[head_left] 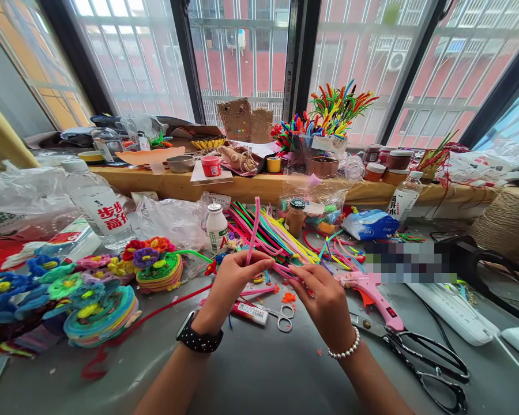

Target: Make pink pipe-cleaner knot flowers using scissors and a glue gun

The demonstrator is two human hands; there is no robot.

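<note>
My left hand [236, 282], with a dark dotted watch strap on the wrist, pinches a pink pipe cleaner [255, 222]; one end of it stands up above the fingers. Opposite it, my right hand [322, 297], wearing a silver bead bracelet, has its fingers closed on the pink strands between both hands. How many strands there are I cannot tell. Below the hands lie small scissors [285, 319] and a red and white tube [249, 312]. Just behind spreads a pile of colourful pipe cleaners [263, 230]. A pink glue gun [378, 300] rests right of my right hand.
Large black-handled scissors [428, 351] and a white power strip [456, 314] lie at the right. Pipe-cleaner flowers on coiled bases [101, 320] crowd the left. A white bottle [217, 227], a brown jar [294, 219] and a water bottle [97, 207] stand behind, before a cluttered ledge [164, 181].
</note>
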